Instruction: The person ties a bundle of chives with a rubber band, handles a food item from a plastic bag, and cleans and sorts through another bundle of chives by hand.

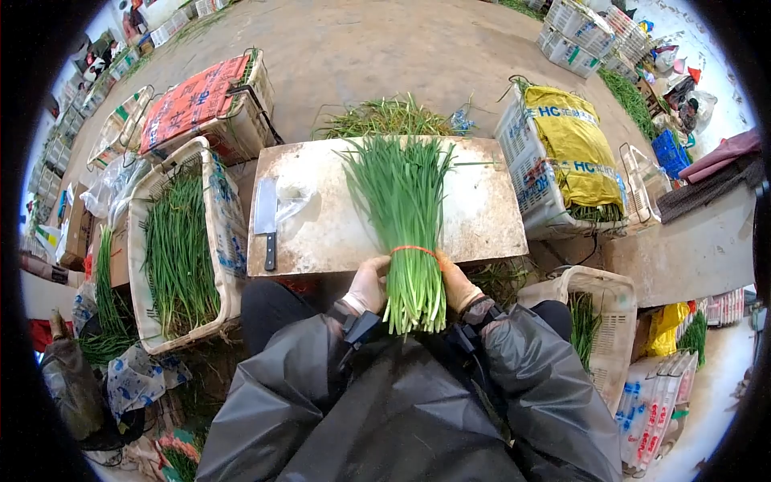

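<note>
A large bunch of long green stalks (408, 193) lies on the worn board, its leafy tips pointing away and its pale cut ends hanging over the near edge. A red band (413, 248) is around it near the pale ends. My left hand (368, 285), in a pale glove, wraps the bunch's left side just below the band. On the right side, my right hand (458, 284), also gloved, holds it at the same height. A knife (266, 213) with a black handle lies at the board's left, beside a piece of clear plastic (294, 201).
Left of the board (482, 217) stands a white crate (138, 265) of green stalks; another crate (622, 293) is at the lower right. Crates covered in red (193, 104) and yellow (572, 145) flank the board's far side. Loose leaves (389, 117) lie beyond it.
</note>
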### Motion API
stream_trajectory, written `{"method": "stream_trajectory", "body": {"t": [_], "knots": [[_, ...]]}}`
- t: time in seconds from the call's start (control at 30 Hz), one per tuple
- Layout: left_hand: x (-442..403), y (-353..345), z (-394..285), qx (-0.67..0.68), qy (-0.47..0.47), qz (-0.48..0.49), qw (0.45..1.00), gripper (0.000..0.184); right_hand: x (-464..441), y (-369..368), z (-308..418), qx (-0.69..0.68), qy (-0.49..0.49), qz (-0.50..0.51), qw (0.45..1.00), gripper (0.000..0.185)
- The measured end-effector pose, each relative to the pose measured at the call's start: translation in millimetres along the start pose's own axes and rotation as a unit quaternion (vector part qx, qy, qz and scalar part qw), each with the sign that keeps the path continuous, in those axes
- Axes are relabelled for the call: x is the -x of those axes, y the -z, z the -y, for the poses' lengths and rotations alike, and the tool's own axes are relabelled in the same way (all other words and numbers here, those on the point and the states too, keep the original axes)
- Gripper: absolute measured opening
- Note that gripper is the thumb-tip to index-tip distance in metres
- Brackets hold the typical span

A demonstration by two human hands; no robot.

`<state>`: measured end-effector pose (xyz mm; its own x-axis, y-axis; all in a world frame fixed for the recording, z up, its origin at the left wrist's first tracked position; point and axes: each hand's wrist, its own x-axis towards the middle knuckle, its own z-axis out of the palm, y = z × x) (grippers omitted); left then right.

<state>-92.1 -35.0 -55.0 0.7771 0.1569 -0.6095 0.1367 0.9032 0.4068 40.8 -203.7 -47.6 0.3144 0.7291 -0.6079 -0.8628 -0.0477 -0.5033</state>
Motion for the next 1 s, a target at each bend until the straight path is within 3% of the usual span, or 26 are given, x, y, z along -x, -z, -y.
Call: {"method": "stream_trajectory", "body": {"t": [0.1, 0.2, 0.37, 0.5, 0.6, 0.63, 0.73, 0.77, 0.9, 1.0], "knots": [[1.8, -2.8, -1.5, 0.022, -0.002, -0.030, 0.999, 0.033, -3.9, 3.8, -3.0, 0.002, 0.011, 0.004, 1.000, 0.054], [26.8, -31.9, -3.4, -0.023, -0.081, 0.048, 0.995, 0.029, -7.2, 4.9, -5.1, 0.029, 0.025, -0.017, 0.999, 0.055], [19.2, -23.2, -0.8, -0.040, -0.095, -0.013, 0.995, 0.033, 2.5, -4.5, -1.9, 0.069, 0.055, -0.005, 0.996, 0.056], [23.7, -26.9, -7.0, -0.062, -0.060, -0.019, 0.996, 0.033, -4.5, 5.1, -7.0, 0.074, 0.056, -0.011, 0.996, 0.058], [39.6, -38.8, -15.4, 0.054, 0.022, 0.026, 0.998, 0.034, 8.3, -12.4, -0.5, 0.195, 0.136, -0.050, 0.970, 0.060], [43.3, -45.4, -15.6, 0.051, 0.007, 0.028, 0.998, 0.037, 4.8, -11.6, -2.5, 0.185, 0.143, -0.047, 0.971, 0.062], [37.9, -43.1, -12.2, -0.046, -0.072, -0.009, 0.996, 0.036, 10.5, -24.1, 5.5, 0.168, 0.124, -0.014, 0.978, 0.064], [33.9, -40.3, -10.3, -0.082, -0.101, -0.002, 0.992, 0.036, 16.9, -28.2, 10.1, 0.151, 0.076, -0.022, 0.985, 0.064], [26.5, -34.4, -8.9, -0.079, -0.021, 0.039, 0.996, 0.035, 9.0, -21.8, 7.9, 0.064, 0.017, 0.029, 0.997, 0.054], [25.9, -31.6, -5.4, -0.059, -0.005, 0.049, 0.997, 0.035, 8.2, -18.7, 9.9, 0.037, 0.027, 0.069, 0.997, 0.050]]}}
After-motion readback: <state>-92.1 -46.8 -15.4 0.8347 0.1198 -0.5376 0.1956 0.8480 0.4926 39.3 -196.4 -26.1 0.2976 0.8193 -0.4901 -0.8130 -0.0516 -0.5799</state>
